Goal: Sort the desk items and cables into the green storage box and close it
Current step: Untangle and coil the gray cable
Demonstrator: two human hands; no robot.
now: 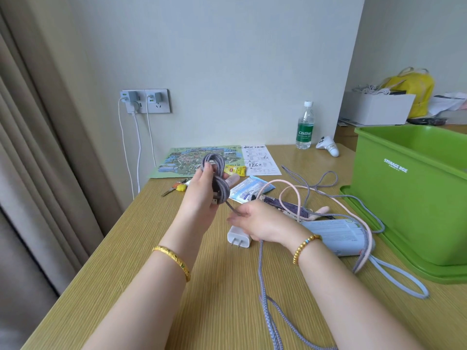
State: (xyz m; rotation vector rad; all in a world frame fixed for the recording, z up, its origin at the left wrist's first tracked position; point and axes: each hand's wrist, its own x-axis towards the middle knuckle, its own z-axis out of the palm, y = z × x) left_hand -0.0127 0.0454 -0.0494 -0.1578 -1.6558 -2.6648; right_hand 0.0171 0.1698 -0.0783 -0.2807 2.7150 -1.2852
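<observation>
Pale walls and a beige curtain frame a wooden table point(126, 274) strewn with cords and small items. At the centre, the left hand point(202, 195) is raised, its fingers curled round a coiled grey braided cable point(216, 178), a metal plug poking out below the coil. Just at 4 o'clock from it, the right hand point(257, 221) pinches the loose tail of that same cable, which drops past the wrist and runs off toward 6 o'clock. Under the right hand lies a white charger point(236, 239) with its prongs showing. A pink cable point(290, 188) loops at 3 o'clock over a pale pouch point(338, 236), with a blue packet point(250, 189) beside it. At 12 o'clock from the hands lie a map point(187, 160), a printed sheet point(260, 160), a yellow tea bag point(235, 170) and keys point(177, 189). Further back stand a water bottle point(305, 127) and a white controller point(328, 146). The green storage box point(404, 198) sits open at 3 o'clock on its lid point(404, 256).
</observation>
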